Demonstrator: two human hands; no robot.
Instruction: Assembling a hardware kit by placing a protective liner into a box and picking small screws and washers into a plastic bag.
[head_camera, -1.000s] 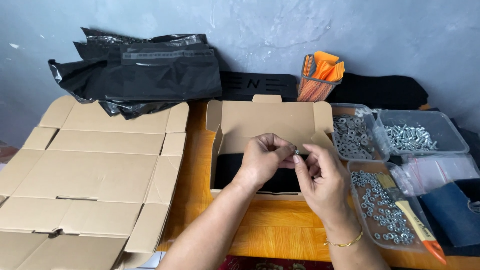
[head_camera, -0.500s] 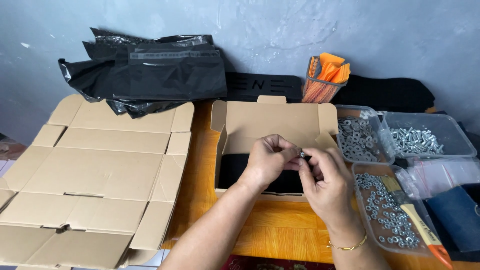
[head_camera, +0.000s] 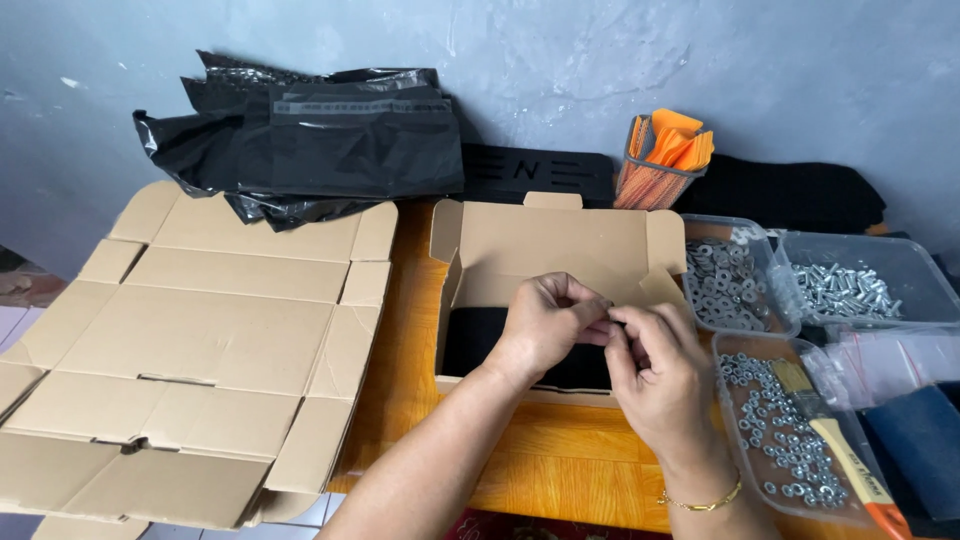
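Observation:
My left hand (head_camera: 548, 325) and my right hand (head_camera: 655, 375) meet fingertip to fingertip over an open cardboard box (head_camera: 555, 245) with a black item (head_camera: 480, 340) lying inside. Between the fingers of both hands sits a small metal part, mostly hidden, so its exact kind is unclear. A thin gold bracelet (head_camera: 700, 500) circles my right wrist. The box stands on an orange wooden table (head_camera: 560, 460).
Flattened cardboard sheets (head_camera: 200, 340) lie at the left. Black plastic bags (head_camera: 320, 135) pile against the grey wall. Clear tubs hold washers (head_camera: 725, 280), bolts (head_camera: 840, 285) and nuts (head_camera: 780, 430). An orange-handled tool (head_camera: 850, 475) lies over the nut tub. An orange holder (head_camera: 665, 155) stands behind.
Both hands stay together over the box, still working the small part between the fingers. The view has shifted slightly; nothing else has moved.

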